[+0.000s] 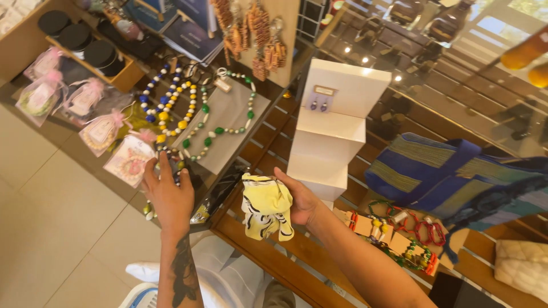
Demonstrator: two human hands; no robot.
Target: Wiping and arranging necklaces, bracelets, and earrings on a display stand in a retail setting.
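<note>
My right hand (301, 197) holds a crumpled yellow cloth with black and white stripes (266, 207) above the edge of a wooden slatted counter (274, 256). My left hand (167, 193) lies flat, fingers spread, on beaded necklaces at the near corner of a dark display tray (212, 191). A green and white bead necklace (220, 130) lies on a grey board just beyond that hand. A blue, yellow and white bead necklace (165, 108) runs beside it.
A white stepped stand (334, 137) with a pair of purple earrings stands on the counter. Blue and gold woven fabric (434, 171) lies to the right, bead bracelets (399, 228) near it. Pink-ribboned pouches (85, 114) and black round boxes (85, 40) sit at left.
</note>
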